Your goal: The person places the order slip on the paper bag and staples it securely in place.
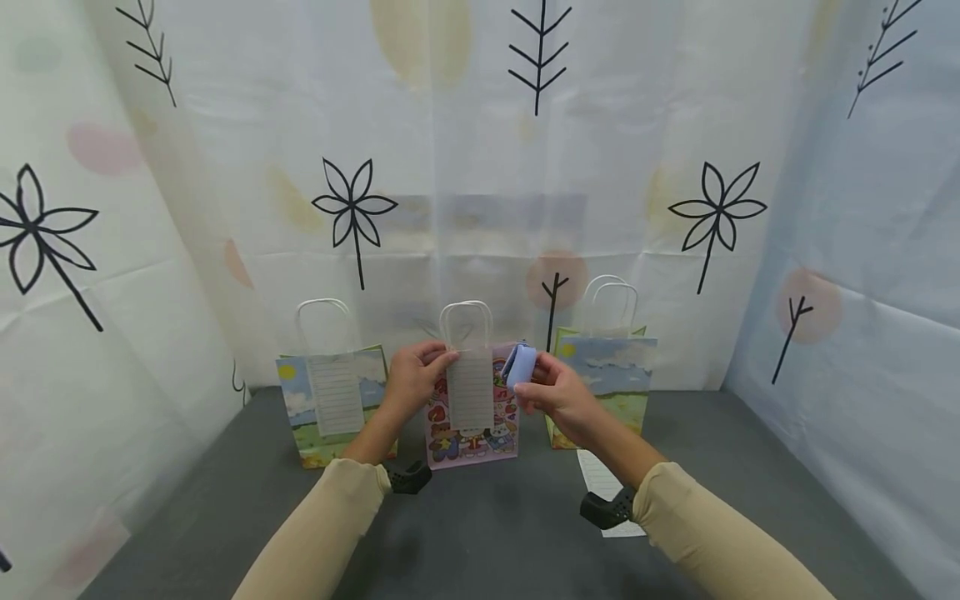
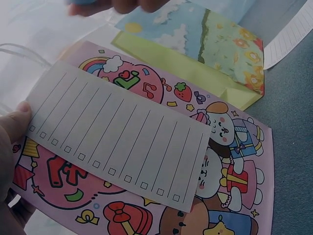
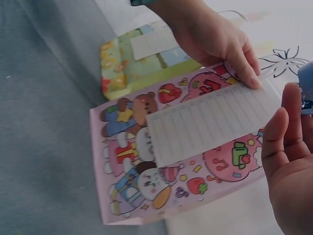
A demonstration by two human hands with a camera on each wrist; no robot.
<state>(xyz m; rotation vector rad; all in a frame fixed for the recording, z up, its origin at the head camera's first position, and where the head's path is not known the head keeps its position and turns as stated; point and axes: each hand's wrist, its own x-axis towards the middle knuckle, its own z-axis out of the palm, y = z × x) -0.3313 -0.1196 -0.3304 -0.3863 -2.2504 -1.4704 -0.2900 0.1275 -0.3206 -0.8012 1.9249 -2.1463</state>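
Note:
A pink cartoon paper bag (image 1: 442, 454) stands in the middle, with a lined checklist sheet (image 1: 471, 392) lying against its front. My left hand (image 1: 415, 375) pinches the top left of that sheet together with the bag's upper edge, thumb in front. To the right of the bag, my right hand (image 1: 558, 392) holds a small blue stapler (image 1: 520, 367) upright, apart from the sheet. In the right wrist view only part of the stapler (image 3: 306, 88) shows at the edge, beside the right fingers.
On the left stands a landscape-printed bag (image 1: 300, 417) with a lined sheet (image 1: 335, 396) on its front. A similar bag (image 1: 615, 367) is at the right. Another lined sheet (image 1: 596, 475) lies on the grey table (image 1: 480, 542), partly under the right forearm. A patterned curtain (image 1: 480, 167) hangs behind.

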